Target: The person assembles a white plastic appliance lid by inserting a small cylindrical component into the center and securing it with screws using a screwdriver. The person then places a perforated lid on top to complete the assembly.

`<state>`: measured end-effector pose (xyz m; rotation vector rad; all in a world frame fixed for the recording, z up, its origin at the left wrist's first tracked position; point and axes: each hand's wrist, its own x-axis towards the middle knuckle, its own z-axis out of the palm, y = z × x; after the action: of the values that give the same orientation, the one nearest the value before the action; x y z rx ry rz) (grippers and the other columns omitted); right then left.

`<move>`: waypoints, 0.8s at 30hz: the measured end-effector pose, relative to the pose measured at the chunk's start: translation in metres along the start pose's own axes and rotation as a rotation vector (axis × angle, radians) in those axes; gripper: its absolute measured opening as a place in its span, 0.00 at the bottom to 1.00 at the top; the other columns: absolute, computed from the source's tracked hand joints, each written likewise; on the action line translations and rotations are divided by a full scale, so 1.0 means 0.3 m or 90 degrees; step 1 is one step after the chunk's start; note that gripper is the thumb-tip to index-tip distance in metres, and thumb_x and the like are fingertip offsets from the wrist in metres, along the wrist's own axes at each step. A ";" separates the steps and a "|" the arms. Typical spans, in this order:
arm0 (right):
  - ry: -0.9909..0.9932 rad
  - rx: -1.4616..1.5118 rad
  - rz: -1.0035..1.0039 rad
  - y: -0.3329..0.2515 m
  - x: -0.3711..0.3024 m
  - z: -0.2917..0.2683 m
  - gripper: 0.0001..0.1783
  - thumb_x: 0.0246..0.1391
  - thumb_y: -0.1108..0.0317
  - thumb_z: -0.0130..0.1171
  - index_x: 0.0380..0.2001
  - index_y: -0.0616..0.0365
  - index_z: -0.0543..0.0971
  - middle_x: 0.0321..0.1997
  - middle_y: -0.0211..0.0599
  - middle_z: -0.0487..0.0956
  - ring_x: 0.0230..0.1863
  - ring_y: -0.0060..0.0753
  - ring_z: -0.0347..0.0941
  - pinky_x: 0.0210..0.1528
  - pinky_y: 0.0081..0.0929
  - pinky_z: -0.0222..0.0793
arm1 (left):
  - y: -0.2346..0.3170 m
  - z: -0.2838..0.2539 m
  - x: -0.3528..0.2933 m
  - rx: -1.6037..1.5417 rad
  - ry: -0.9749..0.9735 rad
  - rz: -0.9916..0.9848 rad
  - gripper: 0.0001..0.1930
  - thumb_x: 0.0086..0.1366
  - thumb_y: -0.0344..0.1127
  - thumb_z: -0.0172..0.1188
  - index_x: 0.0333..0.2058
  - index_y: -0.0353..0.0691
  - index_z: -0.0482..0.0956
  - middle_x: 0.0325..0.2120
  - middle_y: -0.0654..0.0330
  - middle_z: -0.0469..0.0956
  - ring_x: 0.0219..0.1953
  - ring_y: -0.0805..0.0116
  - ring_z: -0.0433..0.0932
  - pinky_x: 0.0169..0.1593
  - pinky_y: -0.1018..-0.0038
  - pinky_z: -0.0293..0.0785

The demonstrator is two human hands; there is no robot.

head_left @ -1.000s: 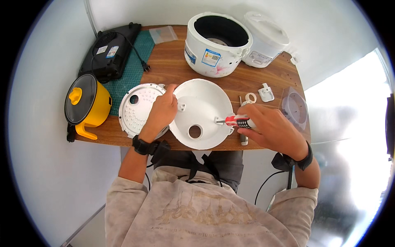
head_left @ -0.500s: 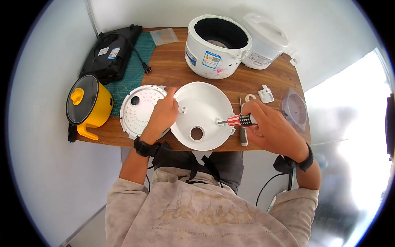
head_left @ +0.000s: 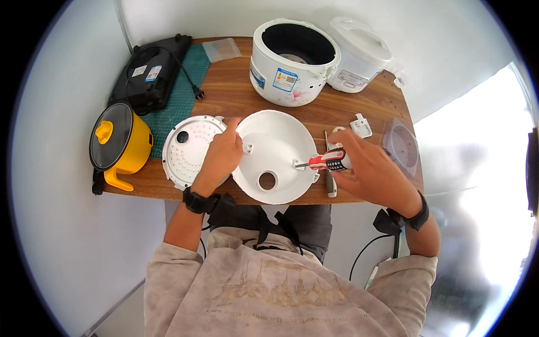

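A white round lid shell (head_left: 274, 132) lies hollow side up near the table's front edge, with a round hole low in it. My left hand (head_left: 224, 150) is closed on its left rim. In my right hand (head_left: 371, 171) is a screwdriver (head_left: 328, 161) with a red, white and black handle. Its tip meets the small bracket (head_left: 298, 164) on the shell's right inner side; any screw there is too small to make out. A white perforated round plate (head_left: 188, 151) lies left of the shell, partly behind my left hand and forearm.
A white rice cooker body (head_left: 292, 70) stands at the back beside another white cooker (head_left: 359, 53). At left are a yellow pot (head_left: 135, 137) and a black appliance (head_left: 149, 84) on a green mat (head_left: 188, 70). A white bracket (head_left: 361, 126) and a clear container (head_left: 402, 147) lie right.
The screwdriver handle has turned slightly in my right hand, its tip staying at the bracket. My left hand keeps its hold on the rim. The whole view has shifted a little.
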<state>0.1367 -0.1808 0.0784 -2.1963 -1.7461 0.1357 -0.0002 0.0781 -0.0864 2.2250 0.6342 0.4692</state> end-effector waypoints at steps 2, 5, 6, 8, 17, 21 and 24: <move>-0.071 0.065 -0.021 0.015 0.005 -0.005 0.19 0.55 0.65 0.65 0.46 0.59 0.70 0.40 0.50 0.80 0.37 0.53 0.78 0.36 0.44 0.72 | 0.013 -0.005 -0.004 -0.006 -0.018 -0.023 0.21 0.69 0.28 0.48 0.60 0.43 0.66 0.30 0.37 0.81 0.34 0.37 0.81 0.39 0.48 0.77; -0.045 0.061 -0.039 0.021 0.000 0.009 0.18 0.56 0.66 0.65 0.45 0.58 0.71 0.38 0.48 0.80 0.35 0.53 0.77 0.35 0.43 0.72 | 0.036 -0.004 -0.010 0.009 -0.011 -0.013 0.21 0.69 0.28 0.48 0.60 0.43 0.66 0.29 0.38 0.81 0.34 0.37 0.81 0.39 0.48 0.77; -0.033 0.060 -0.025 0.020 0.000 0.014 0.18 0.56 0.65 0.65 0.45 0.58 0.71 0.37 0.48 0.80 0.34 0.53 0.77 0.34 0.43 0.72 | 0.042 -0.005 -0.011 0.014 -0.009 -0.017 0.21 0.69 0.28 0.49 0.60 0.44 0.66 0.29 0.38 0.81 0.33 0.37 0.81 0.39 0.48 0.77; -0.009 0.058 0.002 0.008 -0.004 0.027 0.19 0.56 0.63 0.66 0.44 0.59 0.71 0.33 0.48 0.80 0.32 0.53 0.78 0.33 0.42 0.72 | 0.051 -0.005 -0.019 0.024 -0.007 -0.025 0.21 0.68 0.28 0.49 0.60 0.44 0.66 0.29 0.38 0.81 0.33 0.37 0.81 0.39 0.48 0.77; 0.066 0.015 0.149 -0.021 -0.020 0.080 0.24 0.56 0.51 0.68 0.37 0.60 0.71 0.26 0.48 0.81 0.26 0.52 0.79 0.27 0.41 0.73 | 0.036 0.008 -0.029 0.016 0.021 0.012 0.22 0.68 0.27 0.49 0.60 0.46 0.66 0.29 0.40 0.82 0.32 0.37 0.81 0.38 0.46 0.77; 0.114 0.030 0.151 -0.009 -0.036 0.095 0.23 0.55 0.53 0.69 0.38 0.60 0.70 0.26 0.47 0.81 0.26 0.53 0.79 0.28 0.41 0.73 | 0.051 0.007 -0.036 0.034 0.028 0.002 0.22 0.68 0.27 0.49 0.61 0.47 0.66 0.30 0.40 0.82 0.33 0.38 0.81 0.38 0.47 0.77; 0.075 0.047 0.166 -0.016 -0.042 0.071 0.22 0.54 0.58 0.70 0.39 0.60 0.70 0.31 0.48 0.81 0.31 0.53 0.79 0.32 0.41 0.73 | 0.039 0.010 -0.036 0.042 0.023 -0.003 0.22 0.69 0.28 0.49 0.61 0.47 0.65 0.30 0.39 0.82 0.33 0.38 0.81 0.38 0.47 0.77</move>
<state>0.1232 -0.1879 0.0583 -2.3186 -1.3663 0.1277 -0.0041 0.0633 -0.0809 2.2805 0.6829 0.4927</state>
